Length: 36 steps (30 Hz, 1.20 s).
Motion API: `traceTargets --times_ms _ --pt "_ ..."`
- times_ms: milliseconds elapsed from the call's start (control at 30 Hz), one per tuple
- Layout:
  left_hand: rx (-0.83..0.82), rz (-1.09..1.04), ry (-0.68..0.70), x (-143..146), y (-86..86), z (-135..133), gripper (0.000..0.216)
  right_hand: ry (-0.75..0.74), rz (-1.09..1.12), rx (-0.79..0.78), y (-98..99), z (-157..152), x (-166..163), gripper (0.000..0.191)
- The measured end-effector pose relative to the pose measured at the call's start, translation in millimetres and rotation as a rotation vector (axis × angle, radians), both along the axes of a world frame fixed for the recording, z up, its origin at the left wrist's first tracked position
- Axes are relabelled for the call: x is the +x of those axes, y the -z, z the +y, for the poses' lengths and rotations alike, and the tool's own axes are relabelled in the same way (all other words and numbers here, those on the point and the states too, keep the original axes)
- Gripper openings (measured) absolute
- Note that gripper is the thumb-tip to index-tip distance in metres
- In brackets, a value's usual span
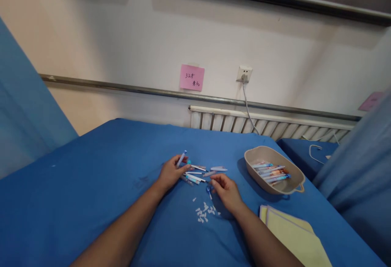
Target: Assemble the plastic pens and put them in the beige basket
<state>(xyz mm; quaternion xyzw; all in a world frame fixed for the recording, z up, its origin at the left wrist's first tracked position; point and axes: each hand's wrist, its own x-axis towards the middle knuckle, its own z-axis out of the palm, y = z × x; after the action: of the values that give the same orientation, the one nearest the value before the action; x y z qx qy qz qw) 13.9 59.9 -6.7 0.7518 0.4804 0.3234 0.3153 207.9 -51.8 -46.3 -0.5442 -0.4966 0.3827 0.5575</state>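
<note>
My left hand (pixel 172 172) is closed around a pale blue pen barrel (pixel 181 159) that sticks up between its fingers. A teal pen part (pixel 189 162) shows by its thumb. Thin white refills (pixel 197 177) with dark tips lie just right of that hand. Behind them rest pale pen barrels (pixel 218 169). My right hand (pixel 226 191) is curled, thumb and forefinger close together at the refill tips; what they pinch is too small to make out. Beside its fingers lies a blue pen piece (pixel 209 193). Small white bits (pixel 205 213) are scattered nearer to me.
A beige basket (pixel 255 177) with several pens stands to the right, its handle towards the edge. Yellow sheets with purple borders (pixel 293 234) lie in front of it. The blue-covered bed (pixel 91 201) meets a wall with a radiator (pixel 226 122). Blue curtains hang at both sides.
</note>
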Motion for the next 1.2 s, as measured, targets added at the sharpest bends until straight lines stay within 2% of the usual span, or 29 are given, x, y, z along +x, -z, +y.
traceTargets --times_ms 100,233,333,500,667,833,1200 --pt "-0.146 -0.24 0.212 18 -5.0 -26 0.046 -0.067 0.201 0.014 -11.4 -2 -2 0.035" --pt "-0.147 -0.202 0.355 36 -8.9 -56 0.039 -0.094 0.319 0.013 -20.7 -5 -4 0.035" --pt "-0.123 -0.141 0.387 40 -9.3 -64 0.035 -0.101 0.337 0.008 -20.8 -4 -5 0.035" --pt "-0.116 -0.108 0.428 37 -9.7 -64 0.037 -0.114 0.365 0.019 -20.5 -3 -5 0.034" --pt "-0.143 -0.137 0.513 33 -16.3 -62 0.032 0.033 0.419 0.109 -31.3 -7 4 0.028" --pt "-0.231 -0.058 0.525 33 -17.7 -62 0.038 0.155 0.429 0.162 -39.0 -11 10 0.027" --pt "-0.153 0.045 0.533 33 -17.1 -59 0.04 0.152 0.305 0.189 -36.7 -10 3 0.024"
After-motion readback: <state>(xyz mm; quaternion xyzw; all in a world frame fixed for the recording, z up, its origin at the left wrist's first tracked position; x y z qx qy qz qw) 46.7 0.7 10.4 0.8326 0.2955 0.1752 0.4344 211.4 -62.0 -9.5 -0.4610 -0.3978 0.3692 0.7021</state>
